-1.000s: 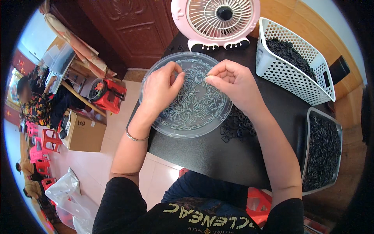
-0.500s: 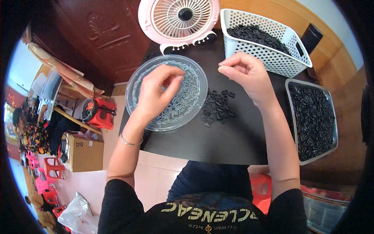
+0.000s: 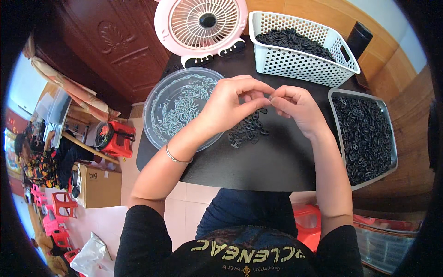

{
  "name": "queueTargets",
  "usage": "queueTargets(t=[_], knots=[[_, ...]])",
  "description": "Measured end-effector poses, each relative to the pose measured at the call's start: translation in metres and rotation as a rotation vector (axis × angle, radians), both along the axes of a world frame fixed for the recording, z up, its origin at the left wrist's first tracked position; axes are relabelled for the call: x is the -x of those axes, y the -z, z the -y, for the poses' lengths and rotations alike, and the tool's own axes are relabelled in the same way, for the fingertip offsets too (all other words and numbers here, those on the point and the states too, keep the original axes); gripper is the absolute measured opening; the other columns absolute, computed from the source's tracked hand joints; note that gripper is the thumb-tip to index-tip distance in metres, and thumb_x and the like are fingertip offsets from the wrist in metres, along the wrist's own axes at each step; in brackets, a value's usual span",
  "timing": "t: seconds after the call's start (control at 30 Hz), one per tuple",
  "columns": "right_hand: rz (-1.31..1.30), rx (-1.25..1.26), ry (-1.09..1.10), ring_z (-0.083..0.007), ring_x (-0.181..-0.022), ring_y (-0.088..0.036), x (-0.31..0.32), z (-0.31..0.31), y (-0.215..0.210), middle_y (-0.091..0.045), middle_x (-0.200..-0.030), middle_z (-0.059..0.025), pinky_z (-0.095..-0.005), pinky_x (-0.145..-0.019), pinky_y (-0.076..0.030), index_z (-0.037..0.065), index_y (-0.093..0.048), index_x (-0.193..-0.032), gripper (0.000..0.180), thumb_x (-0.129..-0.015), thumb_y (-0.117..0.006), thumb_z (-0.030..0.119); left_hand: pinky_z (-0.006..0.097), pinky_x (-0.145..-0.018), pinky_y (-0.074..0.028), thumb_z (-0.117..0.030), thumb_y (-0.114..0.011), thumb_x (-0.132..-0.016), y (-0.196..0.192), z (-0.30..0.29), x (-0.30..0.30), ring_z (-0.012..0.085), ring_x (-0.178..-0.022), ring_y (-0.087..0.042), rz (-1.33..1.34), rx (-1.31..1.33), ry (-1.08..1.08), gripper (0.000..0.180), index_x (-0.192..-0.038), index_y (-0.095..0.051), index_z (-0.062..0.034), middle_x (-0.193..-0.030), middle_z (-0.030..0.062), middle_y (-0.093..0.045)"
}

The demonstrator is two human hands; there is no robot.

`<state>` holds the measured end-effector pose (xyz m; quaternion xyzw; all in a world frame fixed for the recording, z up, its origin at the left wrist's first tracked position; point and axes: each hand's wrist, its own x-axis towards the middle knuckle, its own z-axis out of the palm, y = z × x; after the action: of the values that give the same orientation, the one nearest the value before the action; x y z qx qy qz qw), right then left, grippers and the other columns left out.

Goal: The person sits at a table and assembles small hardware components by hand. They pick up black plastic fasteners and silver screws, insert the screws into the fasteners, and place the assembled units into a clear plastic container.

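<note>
Above the dark table, my left hand (image 3: 235, 102) and my right hand (image 3: 296, 110) meet fingertip to fingertip. Both are closed in a pinch, and whatever lies between the tips is too small and hidden to name. A loose pile of small black plastic pieces with holes (image 3: 247, 131) lies just below my left fingers, partly covered by them. Left of that hand stands a round clear tub (image 3: 146, 121) holding many thin silvery screw-like pins (image 3: 177, 111); my left wrist and forearm cross its right edge.
A pink fan (image 3: 207, 21) stands at the back. Behind my right hand is a white perforated basket (image 3: 300, 69) of black pieces, with a dark cylinder (image 3: 359, 39) beside it. A clear bin of black pieces (image 3: 364, 138) sits at the right. Stools (image 3: 117, 138) and a carton (image 3: 101, 187) stand left.
My left hand has moved right from over the tub of pins to meet my right hand. My right hand has dropped slightly nearer. The whole view has shifted a little.
</note>
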<state>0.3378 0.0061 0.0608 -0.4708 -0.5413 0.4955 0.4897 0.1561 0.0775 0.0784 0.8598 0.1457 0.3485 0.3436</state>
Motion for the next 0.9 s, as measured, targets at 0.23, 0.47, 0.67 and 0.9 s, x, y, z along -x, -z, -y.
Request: queueTargets(t=[0.23,0.47,0.67,0.9], knots=[[0.007,0.054,-0.051,-0.0037,-0.062,-0.048,0.006,-0.002,0.011,-0.056,-0.07,0.0028,-0.0179,-0.056,-0.038,0.004,-0.063,-0.081,0.012,-0.081,-0.063,0.016,0.02,-0.057,-0.043,-0.002,-0.067,-0.072,0.017,-0.008,0.008,0.0075,-0.064,-0.053,-0.019,0.143,0.008,0.01,-0.082,-0.067,-0.0011,-0.073,0.0041,-0.06],[0.033,0.083,-0.001,-0.0081,-0.062,-0.052,0.009,-0.006,0.014,-0.059,-0.071,-0.0004,-0.0218,-0.058,-0.041,0.002,-0.062,-0.08,0.013,-0.078,-0.064,0.015,0.02,-0.059,-0.045,-0.001,-0.061,-0.077,0.017,-0.009,0.017,0.0076,-0.066,-0.056,-0.004,0.234,0.119,0.003,-0.078,-0.059,0.0011,-0.076,0.0051,-0.061],[0.913,-0.391,0.289,-0.0237,-0.083,-0.059,0.014,-0.008,0.037,-0.061,-0.085,-0.0092,-0.0334,-0.071,-0.047,0.003,-0.062,-0.087,0.02,-0.068,-0.066,0.01,0.021,-0.062,-0.049,-0.002,-0.054,-0.083,0.023,-0.009,0.014,0.01,-0.069,-0.059,0.215,0.66,0.161,0.004,-0.082,-0.051,0.0,-0.078,0.0077,-0.061],[1.36,-0.463,0.26,-0.0235,-0.076,-0.058,0.033,-0.006,0.039,-0.058,-0.075,-0.0073,-0.0337,-0.068,-0.049,0.005,-0.059,-0.074,0.007,-0.068,-0.056,0.008,0.021,-0.06,-0.048,-0.003,-0.056,-0.083,0.028,-0.012,0.013,0.0101,-0.067,-0.059,0.207,0.747,0.101,0.003,-0.082,-0.053,-0.0021,-0.078,0.0075,-0.061]])
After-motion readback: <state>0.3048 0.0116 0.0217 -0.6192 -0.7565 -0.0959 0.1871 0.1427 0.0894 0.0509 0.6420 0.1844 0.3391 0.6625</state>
